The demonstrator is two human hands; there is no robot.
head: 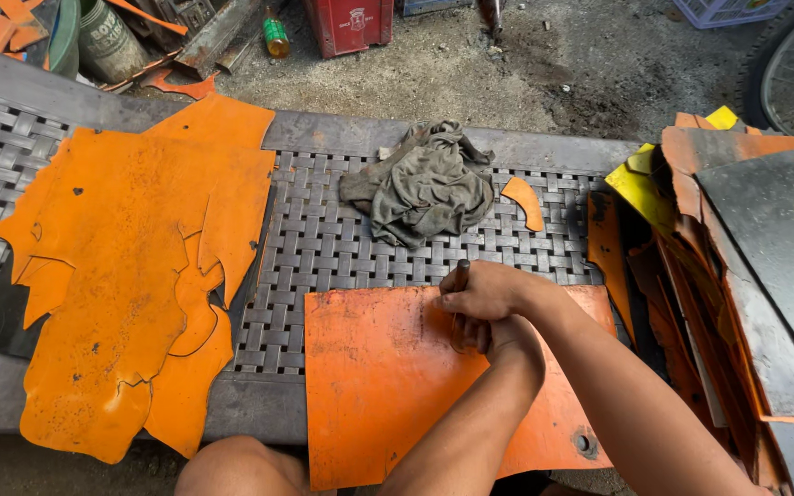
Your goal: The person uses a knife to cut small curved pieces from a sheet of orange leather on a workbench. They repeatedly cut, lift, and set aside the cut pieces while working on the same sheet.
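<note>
Orange sheet (388, 395) overhangs bench edge; right hand (482, 292) grips punch (460, 276); left hand (498, 335) pressed together beneath.

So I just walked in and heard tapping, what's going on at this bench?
A person is working on an orange sheet laid on a woven metal bench. The right hand grips a dark rod-like tool upright against the sheet, and the left hand is pressed close just beneath it. Cut orange scraps lie to the left, a grey rag behind, and stacked sheets at right.
</note>
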